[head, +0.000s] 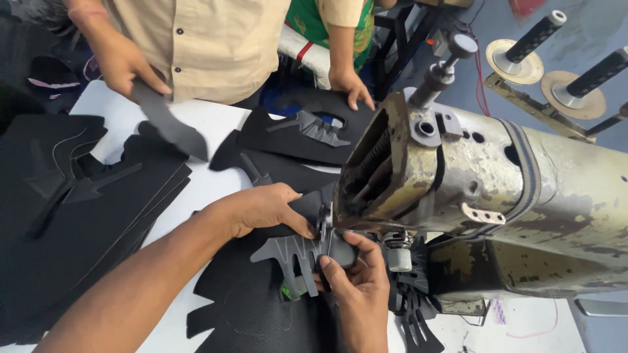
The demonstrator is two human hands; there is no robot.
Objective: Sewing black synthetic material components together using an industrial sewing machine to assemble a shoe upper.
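Note:
My left hand (265, 209) presses its fingertips on a black fabric piece (252, 307) just left of the sewing machine head (458, 189). My right hand (356, 287) grips the same piece from below, at a grey spiky overlay (288, 252) lying on it, right under the machine's needle area. The needle itself is hidden behind the machine head and my fingers.
A person in a beige shirt stands across the white table (196, 189), holding a black strip (167, 124) in one hand (124, 62) and resting the other hand (350, 88) on a cut piece (307, 134). Black stacked pieces (72, 216) lie left. Thread spools (523, 49) stand at right.

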